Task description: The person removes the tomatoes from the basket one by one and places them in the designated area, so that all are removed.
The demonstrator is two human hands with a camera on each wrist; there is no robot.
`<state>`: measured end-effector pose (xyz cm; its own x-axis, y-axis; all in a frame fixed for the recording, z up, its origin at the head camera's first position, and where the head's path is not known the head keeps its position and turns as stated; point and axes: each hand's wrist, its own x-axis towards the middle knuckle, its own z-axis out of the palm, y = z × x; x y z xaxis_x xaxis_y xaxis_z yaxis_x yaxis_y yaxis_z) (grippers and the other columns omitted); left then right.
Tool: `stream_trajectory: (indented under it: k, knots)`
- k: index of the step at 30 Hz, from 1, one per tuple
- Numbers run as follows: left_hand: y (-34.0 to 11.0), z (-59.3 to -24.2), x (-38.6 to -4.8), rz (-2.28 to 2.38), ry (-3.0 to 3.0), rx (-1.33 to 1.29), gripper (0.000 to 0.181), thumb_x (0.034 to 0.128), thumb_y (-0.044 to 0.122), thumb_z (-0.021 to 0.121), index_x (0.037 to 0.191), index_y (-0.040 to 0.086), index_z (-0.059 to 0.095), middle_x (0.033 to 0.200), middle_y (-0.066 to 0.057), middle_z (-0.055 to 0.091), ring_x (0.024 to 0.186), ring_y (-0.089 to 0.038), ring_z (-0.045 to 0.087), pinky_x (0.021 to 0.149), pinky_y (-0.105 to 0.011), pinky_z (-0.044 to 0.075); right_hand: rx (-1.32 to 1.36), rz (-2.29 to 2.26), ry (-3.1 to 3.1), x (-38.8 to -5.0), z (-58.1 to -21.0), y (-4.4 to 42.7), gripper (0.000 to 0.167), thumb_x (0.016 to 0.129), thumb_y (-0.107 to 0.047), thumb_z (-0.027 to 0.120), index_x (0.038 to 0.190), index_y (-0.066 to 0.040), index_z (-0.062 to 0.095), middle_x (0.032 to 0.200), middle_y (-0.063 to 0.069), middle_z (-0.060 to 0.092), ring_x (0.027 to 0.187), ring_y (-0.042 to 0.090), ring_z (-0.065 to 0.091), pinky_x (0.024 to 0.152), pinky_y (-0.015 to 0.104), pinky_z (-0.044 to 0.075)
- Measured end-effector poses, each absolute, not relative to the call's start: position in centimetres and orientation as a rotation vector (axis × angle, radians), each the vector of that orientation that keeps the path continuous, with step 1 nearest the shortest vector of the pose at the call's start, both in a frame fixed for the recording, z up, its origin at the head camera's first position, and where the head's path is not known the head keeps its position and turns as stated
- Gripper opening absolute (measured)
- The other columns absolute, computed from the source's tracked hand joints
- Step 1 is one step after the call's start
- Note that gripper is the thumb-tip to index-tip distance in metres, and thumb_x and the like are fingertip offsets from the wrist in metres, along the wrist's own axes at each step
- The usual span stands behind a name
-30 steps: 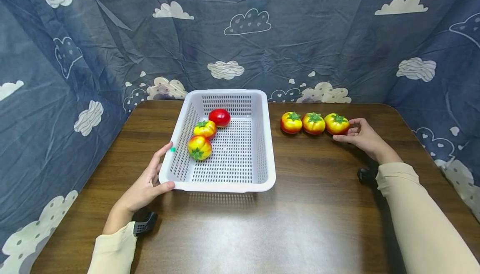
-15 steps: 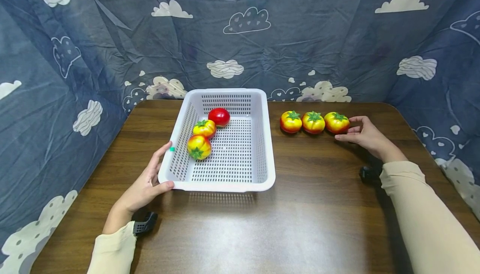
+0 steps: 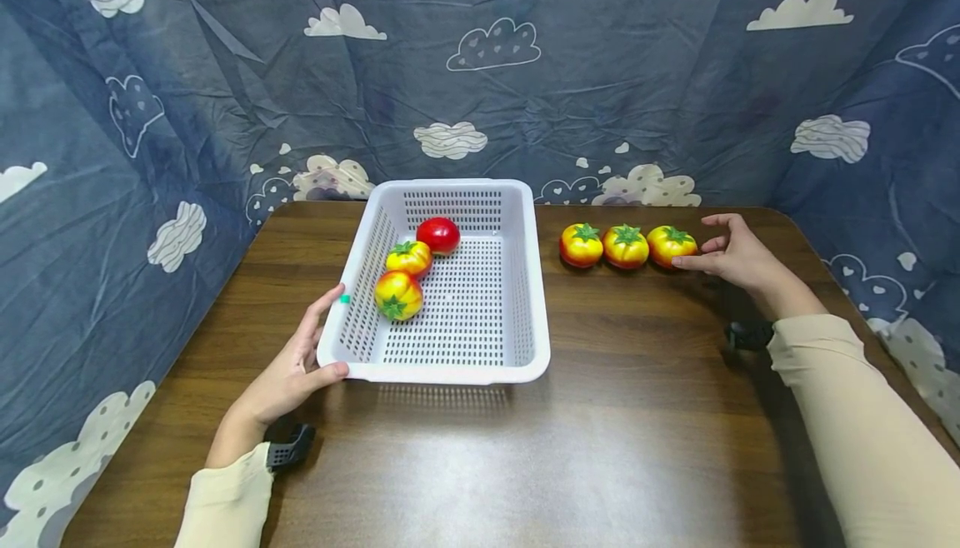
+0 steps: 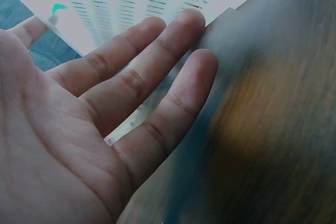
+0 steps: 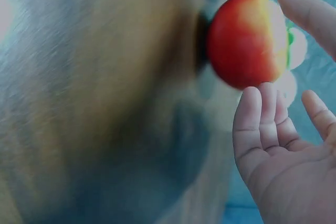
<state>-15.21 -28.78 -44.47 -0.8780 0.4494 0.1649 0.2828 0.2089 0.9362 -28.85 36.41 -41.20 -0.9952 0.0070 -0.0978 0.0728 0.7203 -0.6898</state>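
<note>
A white perforated plastic basket [image 3: 528,298] sits left of centre on the table, holding a red tomato-like fruit [image 3: 438,235] and two yellow-red tomatoes [image 3: 399,295]. My left hand [image 3: 288,377] touches the basket's near left corner, its thumb and a fingertip at the rim; the left wrist view shows its other fingers loosely extended. To the basket's right, a row has a left tomato [image 3: 581,246], a middle tomato [image 3: 626,246] and a right tomato [image 3: 670,246], all with green leafy tops. Beside the right tomato, my right hand [image 3: 742,261] spreads its fingers, gripping nothing.
The brown wooden table [image 3: 600,431] carries the basket and the row. A dark blue cloth [image 3: 637,98] with white clouds hangs behind its far edge and along both sides. A green mark [image 3: 345,299] sits on the basket's left rim.
My right hand has shifted slightly right and up, its fingers spreading away from the right tomato. The row of tomatoes, the basket and my left hand stay in place.
</note>
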Motion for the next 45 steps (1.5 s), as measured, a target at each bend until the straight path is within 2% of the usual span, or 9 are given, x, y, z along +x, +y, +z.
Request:
stream_trajectory:
  k: [3,5,8,11,13,21,29,40,45]
  knots:
    - [-28.8,-44.5,-15.2,1.752,2.33,0.707,0.098,0.0991,0.006,0.07,0.173,0.026,0.008,0.16,-0.041,0.038,0.124,-0.01,0.066,0.096,-0.02,0.055,0.013,-1.138,2.853,-29.0,-40.3,36.1,0.099,0.098,-0.034,0.08,0.162,0.005,0.016,0.127,0.03,0.05,0.079,-0.001,0.057,0.07,0.021,0.055]
    - [-28.7,-44.5,-15.2,1.755,2.329,0.71,0.098,0.099,0.006,0.07,0.173,0.026,0.008,0.159,-0.042,0.039,0.123,-0.01,0.066,0.096,-0.02,0.055,-0.002,-1.131,2.86,-29.0,-39.8,35.8,0.098,0.098,-0.037,0.079,0.162,0.003,0.017,0.129,0.029,0.05,0.083,-0.001,0.057,0.071,0.019,0.053]
    - [-28.7,-44.5,-15.2,1.754,2.328,0.72,0.098,0.0992,0.005,0.069,0.173,0.025,0.008,0.158,-0.042,0.039,0.123,-0.01,0.066,0.096,-0.02,0.055,-0.024,-1.103,2.866,-28.9,-38.9,35.1,0.097,0.099,-0.041,0.078,0.162,0.001,0.018,0.133,0.028,0.049,0.094,0.009,0.057,0.072,0.016,0.049]
    - [-28.7,-44.5,-15.2,1.754,2.324,0.723,0.098,0.0993,0.005,0.069,0.173,0.025,0.008,0.159,-0.042,0.039,0.123,-0.01,0.066,0.096,-0.02,0.055,-0.087,-1.079,2.868,-28.8,-37.9,34.1,0.094,0.099,-0.04,0.078,0.162,0.001,0.021,0.135,0.029,0.05,0.104,0.022,0.059,0.074,0.013,0.047]
    - [-28.7,-44.5,-15.2,1.751,2.327,0.722,0.098,0.0993,0.005,0.069,0.173,0.025,0.008,0.159,-0.042,0.039,0.123,-0.009,0.066,0.096,-0.02,0.055,-0.134,-1.066,2.864,-28.8,-37.2,33.2,0.092,0.099,-0.038,0.078,0.162,0.0,0.023,0.136,0.029,0.051,0.107,0.025,0.06,0.074,0.012,0.047]
    - [-28.7,-44.6,-15.2,1.748,2.329,0.723,0.098,0.0993,0.004,0.069,0.173,0.025,0.008,0.159,-0.042,0.039,0.124,-0.01,0.066,0.097,-0.02,0.055,-0.255,-1.163,2.797,-28.5,-34.6,29.3,0.08,0.1,-0.036,0.077,0.159,-0.009,0.031,0.14,0.023,0.058,0.106,0.009,0.062,0.083,0.008,0.047]
    - [-28.7,-44.4,-15.2,1.757,2.326,0.729,0.098,0.0992,0.004,0.069,0.173,0.025,0.008,0.159,-0.042,0.039,0.125,-0.01,0.066,0.097,-0.02,0.055,-0.333,-1.281,2.684,-27.6,-32.2,25.1,0.072,0.1,-0.036,0.078,0.155,-0.017,0.035,0.141,0.013,0.055,0.12,0.02,0.059,0.091,0.013,0.048]
    - [-28.8,-44.4,-15.2,1.747,2.337,0.707,0.098,0.0994,0.006,0.069,0.173,0.027,0.008,0.161,-0.041,0.038,0.126,-0.011,0.066,0.097,-0.02,0.055,-0.519,-1.313,2.614,-27.5,-30.8,20.3,0.066,0.098,-0.024,0.081,0.151,-0.017,0.042,0.132,0.012,0.059,0.109,0.017,0.068,0.089,0.019,0.054]
    - [-28.7,-44.4,-15.2,1.749,2.332,0.707,0.098,0.0995,0.006,0.069,0.173,0.027,0.008,0.16,-0.041,0.039,0.125,-0.011,0.066,0.097,-0.02,0.055,-0.602,-1.327,2.566,-27.6,-30.5,18.2,0.063,0.097,-0.021,0.081,0.148,-0.016,0.044,0.13,0.014,0.061,0.109,0.021,0.07,0.088,0.022,0.056]
